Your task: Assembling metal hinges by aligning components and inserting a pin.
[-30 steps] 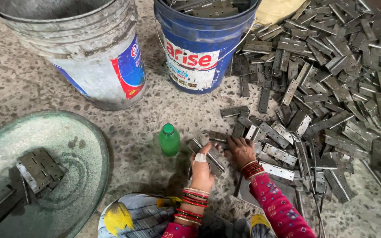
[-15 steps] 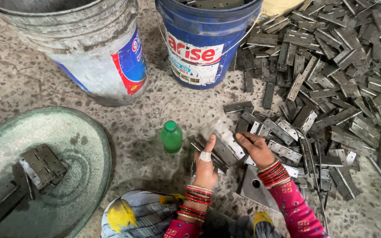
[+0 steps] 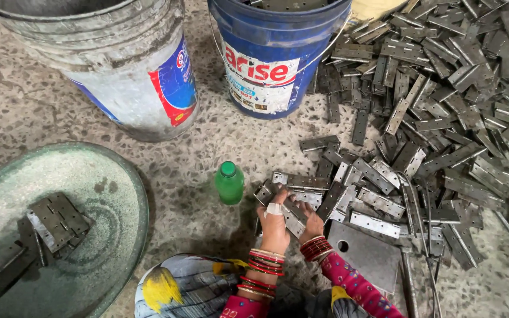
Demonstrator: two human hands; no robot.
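At the near edge, two forearms in patterned pink sleeves with stacked red bangles reach out over the speckled stone floor. The left hand, with a white bandage on one finger, and the right hand meet on one metal hinge. Each grip is curled partly closed around that hinge, the left at its 9 o'clock end and the right at its 3 o'clock end, holding it just above the floor.

Just beside the right wrist, at 4 o'clock, a flat grey metal plate with a round hole lies on the floor. At 10 o'clock from the hands stands a small green plastic bottle, upright and capped.

Far over at 9 o'clock sits a wide round metal pan holding a few dark hinges.

From 12 to 3 o'clock of the hands a large heap of loose hinges spreads across the floor, its nearest pieces touching the one being held.

Farther off at 12 o'clock stands a blue plastic bucket with more hinges inside, and at 11 o'clock a grimy white bucket, well apart from the hands.
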